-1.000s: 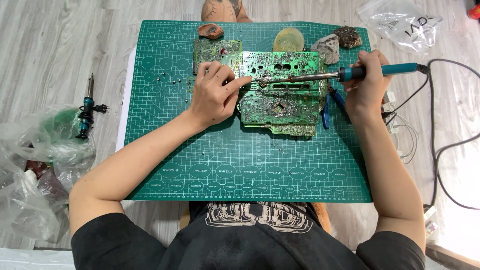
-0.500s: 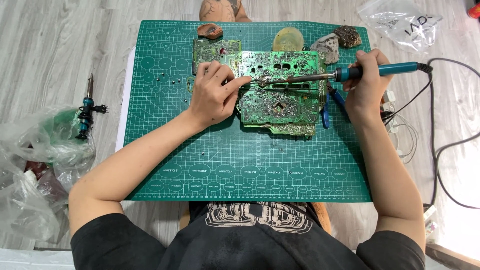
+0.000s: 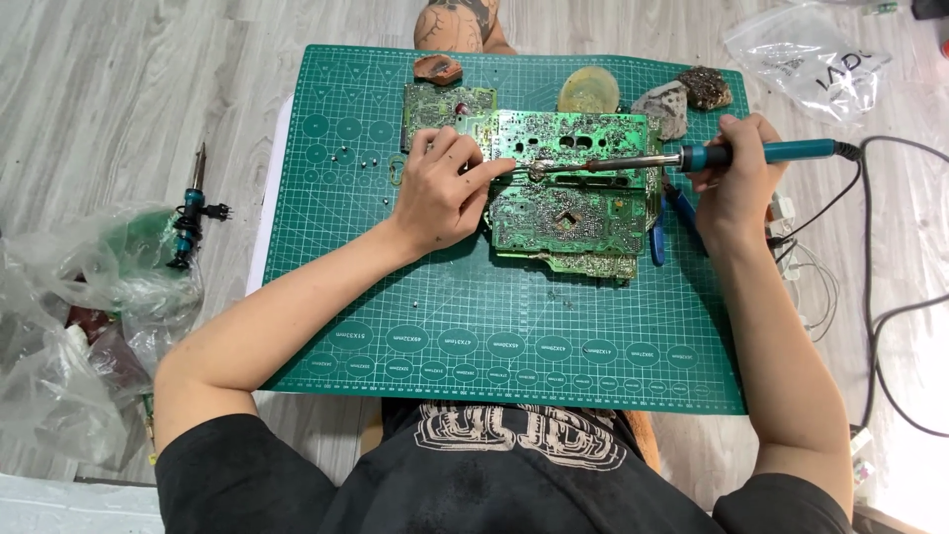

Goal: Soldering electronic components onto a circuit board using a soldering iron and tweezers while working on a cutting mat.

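A large green circuit board [image 3: 573,193] lies solder side up on a green cutting mat [image 3: 494,326]. My left hand [image 3: 440,188] rests on the board's left edge, fingers pinched on a thin strand of solder wire [image 3: 516,169] that points at the iron's tip. My right hand [image 3: 736,178] grips a soldering iron with a teal handle [image 3: 756,153]; its metal shaft reaches left and the tip touches the board near the upper left. A smaller green board [image 3: 445,104] lies behind the left hand.
Blue-handled pliers [image 3: 657,232] lie at the board's right edge. A yellow sponge disc [image 3: 588,94], grey and brown lumps [image 3: 682,99] sit at the mat's back. A second soldering tool [image 3: 188,213] and plastic bags [image 3: 69,316] lie left. Black cables [image 3: 880,297] trail right.
The iron's tip and the solder wire have shifted slightly left along the board. Both hands otherwise hold their places.
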